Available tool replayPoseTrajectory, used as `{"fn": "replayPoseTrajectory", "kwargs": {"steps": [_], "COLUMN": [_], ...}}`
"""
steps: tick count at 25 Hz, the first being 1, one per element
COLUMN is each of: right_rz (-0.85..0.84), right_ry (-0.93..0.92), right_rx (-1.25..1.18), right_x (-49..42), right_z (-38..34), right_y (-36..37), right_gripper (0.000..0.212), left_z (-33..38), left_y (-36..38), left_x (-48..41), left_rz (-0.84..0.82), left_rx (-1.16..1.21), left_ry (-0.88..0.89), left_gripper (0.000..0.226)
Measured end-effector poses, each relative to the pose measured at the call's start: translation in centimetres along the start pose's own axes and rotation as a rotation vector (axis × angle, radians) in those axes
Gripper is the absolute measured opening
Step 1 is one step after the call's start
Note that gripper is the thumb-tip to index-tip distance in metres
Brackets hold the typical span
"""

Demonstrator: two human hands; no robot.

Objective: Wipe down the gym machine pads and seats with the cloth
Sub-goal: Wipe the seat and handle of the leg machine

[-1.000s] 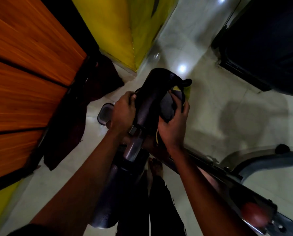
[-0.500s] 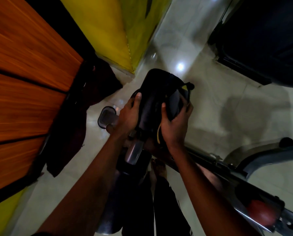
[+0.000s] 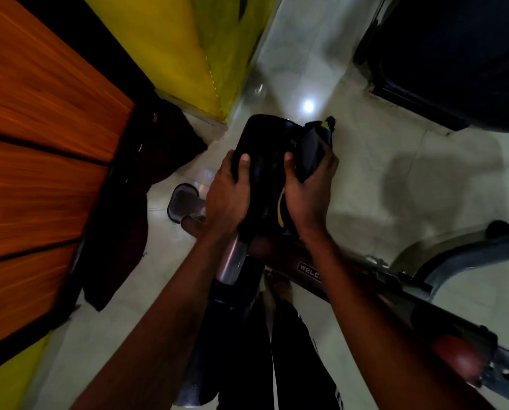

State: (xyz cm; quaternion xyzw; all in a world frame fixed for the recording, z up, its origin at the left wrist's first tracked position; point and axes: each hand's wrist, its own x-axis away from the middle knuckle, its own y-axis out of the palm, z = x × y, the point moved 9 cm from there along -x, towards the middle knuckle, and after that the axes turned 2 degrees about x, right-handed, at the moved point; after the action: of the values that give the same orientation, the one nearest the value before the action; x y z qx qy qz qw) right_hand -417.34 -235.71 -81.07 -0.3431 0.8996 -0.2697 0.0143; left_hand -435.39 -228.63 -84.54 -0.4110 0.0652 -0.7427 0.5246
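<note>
Leftmost, orange wood-grain wall panels [image 3: 40, 143] fill the edge of the view. A dark maroon garment [image 3: 146, 179] hangs against them, and a yellow painted wall [image 3: 170, 39] stands behind. Next comes a smoky translucent pedal [image 3: 183, 202], low over the pale tiled floor [image 3: 395, 173].

Then the left hand [image 3: 226, 196] grips the black padded bike seat [image 3: 262, 146] on its left flank. Its thumb lies over the top and the other fingers are out of sight round the side. A chrome seat post [image 3: 232, 261] runs down from under the seat.

On the seat's right flank the right hand [image 3: 309, 196] clutches a dark grey cloth with a yellow edge [image 3: 312, 152], bunched in curled fingers and pressed against the padding. Further right, a dark frame bar [image 3: 308, 269] with a partly readable label slopes away. A large dark machine [image 3: 454, 54] fills the upper corner.

By my reading, the wipe of this seat is under way, with the right side being covered. Whether its top and left side are already clean cannot be told in this dim light. Any other pads and seats appear left to do.
</note>
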Motion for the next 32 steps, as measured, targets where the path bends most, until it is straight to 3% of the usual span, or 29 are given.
{"fn": "replayPoseTrajectory", "kwargs": {"steps": [4, 6, 8, 9, 12, 15, 17, 19, 20, 21, 24, 25, 29, 32], "right_rz": [-0.009, 0.010, 0.028, 0.028, 0.005, 0.004, 0.005, 0.006, 0.001, -0.006, -0.007, 0.006, 0.025, 0.012], "right_ry": [0.033, 0.066, 0.166, 0.208, 0.236, 0.216, 0.184, 0.124, 0.083, 0.050, 0.058, 0.070, 0.147, 0.240], "right_rx": [-0.027, -0.045, -0.081, -0.100, -0.081, -0.051, -0.021, 0.017, 0.031, 0.040, 0.032, 0.024, -0.001, -0.009], "right_x": [4.0, 3.3, 1.4, 0.4, -1.0, -0.4, 0.8, 2.5, 3.2, 3.6, 3.6, 3.5, 1.9, -0.9], "right_z": [0.9, 1.5, 2.8, 3.4, 3.9, 2.9, 2.1, 1.1, 0.5, 0.3, 0.4, 0.6, 1.9, 2.8], "right_y": [-0.1, -0.2, -0.2, -0.1, -0.1, -0.3, -0.3, -0.3, -0.2, -0.1, 0.1, 0.0, -0.2, -0.4], "right_gripper": [0.061, 0.061, 0.062, 0.062, 0.062, 0.063, 0.063, 0.063, 0.062, 0.062, 0.061, 0.060, 0.065, 0.068], "left_z": [-4.6, -2.8, 0.5, 1.8, 1.9, 2.7, 1.1, -1.3, -2.2, -2.6, 0.7, 1.7, 2.4, 1.9], "left_y": [1.4, 0.0, -2.7, -3.3, -0.3, 0.3, 0.2, 0.7, 0.6, 0.0, -2.9, -2.8, 0.7, 0.1], "left_x": [-2.6, -2.2, -1.1, -0.2, 1.0, 1.3, -0.5, -2.2, -2.8, -3.6, -3.0, -1.9, 1.1, 0.2], "left_rz": [-0.263, -0.191, 0.072, 0.123, 0.015, 0.049, -0.038, -0.202, -0.202, -0.133, 0.129, 0.150, 0.091, 0.069], "left_rx": [0.346, 0.191, 0.008, -0.020, -0.007, -0.122, 0.011, 0.226, 0.244, 0.223, -0.012, -0.032, -0.071, -0.038], "left_ry": [-0.210, -0.126, 0.116, 0.169, 0.049, 0.010, -0.074, -0.183, -0.198, -0.173, 0.102, 0.134, 0.054, 0.017], "left_gripper": [0.087, 0.066, 0.043, 0.042, 0.068, 0.080, 0.077, 0.095, 0.101, 0.098, 0.053, 0.048, 0.069, 0.067]}}
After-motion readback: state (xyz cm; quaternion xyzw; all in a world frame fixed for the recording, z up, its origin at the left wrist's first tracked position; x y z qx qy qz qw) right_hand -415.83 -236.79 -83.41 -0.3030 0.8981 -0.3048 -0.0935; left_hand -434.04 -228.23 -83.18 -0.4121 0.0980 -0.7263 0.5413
